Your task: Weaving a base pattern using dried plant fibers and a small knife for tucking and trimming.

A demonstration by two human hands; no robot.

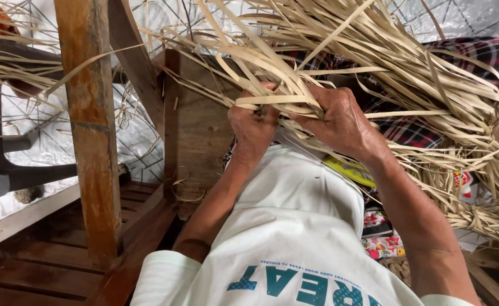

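A thick bundle of pale, flat dried-leaf strips [374, 51] fans out across the upper middle and right. My left hand [253, 127] grips the gathered strips from below, fingers closed around them. Touching it on the right, my right hand [340, 119] clamps the same bundle, with one strip wrapped across the gathered part [280, 101]. Both forearms reach up from my white shirt [294, 226] at the bottom.
A worn wooden post [90, 130] stands at the left on wooden slats [45, 266]. A wooden board [195, 124] sits behind my hands. Red plaid cloth [487, 54] lies at the upper right, patterned fabric [379, 243] at the lower right. More loose strips [11, 68] spread at the far left.
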